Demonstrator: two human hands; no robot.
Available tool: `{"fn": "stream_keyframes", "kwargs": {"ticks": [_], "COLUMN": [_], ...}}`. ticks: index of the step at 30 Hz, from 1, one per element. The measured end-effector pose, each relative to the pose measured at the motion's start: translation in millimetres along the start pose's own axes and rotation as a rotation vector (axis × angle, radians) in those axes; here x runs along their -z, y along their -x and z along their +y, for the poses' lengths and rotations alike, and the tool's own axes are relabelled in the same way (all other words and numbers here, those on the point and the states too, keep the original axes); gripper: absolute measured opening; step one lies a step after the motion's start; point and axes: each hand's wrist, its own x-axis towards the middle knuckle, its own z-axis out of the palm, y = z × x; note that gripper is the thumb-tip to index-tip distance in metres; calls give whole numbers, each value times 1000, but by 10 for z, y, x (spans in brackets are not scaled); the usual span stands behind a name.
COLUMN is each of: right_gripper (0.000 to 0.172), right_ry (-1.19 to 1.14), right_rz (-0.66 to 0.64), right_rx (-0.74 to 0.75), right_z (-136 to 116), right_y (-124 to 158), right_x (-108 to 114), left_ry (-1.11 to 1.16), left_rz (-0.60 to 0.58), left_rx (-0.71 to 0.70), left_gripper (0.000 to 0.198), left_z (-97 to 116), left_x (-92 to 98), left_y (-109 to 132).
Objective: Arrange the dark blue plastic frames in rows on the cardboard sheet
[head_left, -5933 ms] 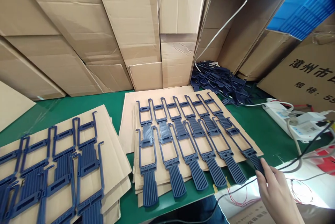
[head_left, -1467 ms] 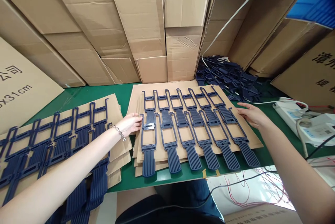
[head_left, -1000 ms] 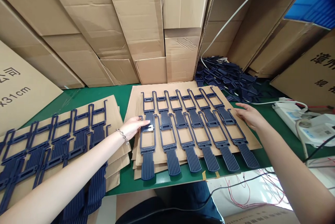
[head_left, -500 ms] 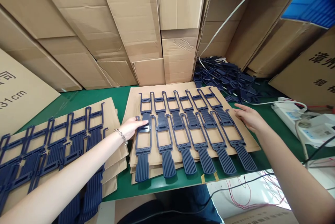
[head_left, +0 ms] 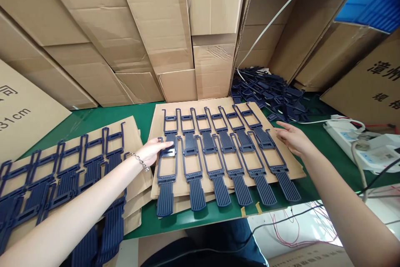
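A cardboard sheet (head_left: 193, 160) lies on the table, bearing two rows of dark blue plastic frames with ribbed tabs (head_left: 229, 150). My left hand (head_left: 153, 150) is closed on the sheet's left edge, its thumb over the leftmost frame of the near row and the other fingers mostly hidden. At the opposite edge, my right hand (head_left: 289, 137) grips the sheet's side with its index finger stretched forward; some fingertips are out of sight. The near row's ribbed tabs (head_left: 196, 194) hang past the sheet's front edge.
To the left, stacked cardboard sheets (head_left: 137, 188) carry more blue frames (head_left: 65, 163). A heap of loose blue parts (head_left: 275, 94) lies at the back right. A white power strip (head_left: 359, 142) with cables sits on the green table (head_left: 146, 225). Cardboard boxes (head_left: 162, 21) wall the back.
The cardboard sheet with its blue frames has slid slightly left and toward the front left. Both my hands have shifted left along with it.
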Motion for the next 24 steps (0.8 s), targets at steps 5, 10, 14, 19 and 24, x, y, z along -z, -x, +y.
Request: {"fn": "stream_keyframes", "kwargs": {"ticks": [5, 10, 14, 19, 24], "right_gripper": [68, 66, 63, 60, 54], "right_ry": [-5, -29, -39, -50, -44], "right_rz": [-30, -53, -57, -80, -91], "right_rx": [10, 31, 62, 74, 89], "right_z": [-44, -91, -136, -212, -318], "right_y": [17, -24, -87, -102, -30], "right_x": [-60, -82, -108, -191, -322], "left_ry": [28, 26, -3, -46, -73], "left_rz": [48, 67, 84, 86, 111], "left_rx": [-11, -32, -52, -96, -121], "left_gripper": [32, 38, 45, 42, 38], "left_z": [52, 93, 150, 197, 217], "left_x": [7, 44, 90, 190, 329], "left_y": [58, 93, 101, 81, 109]}}
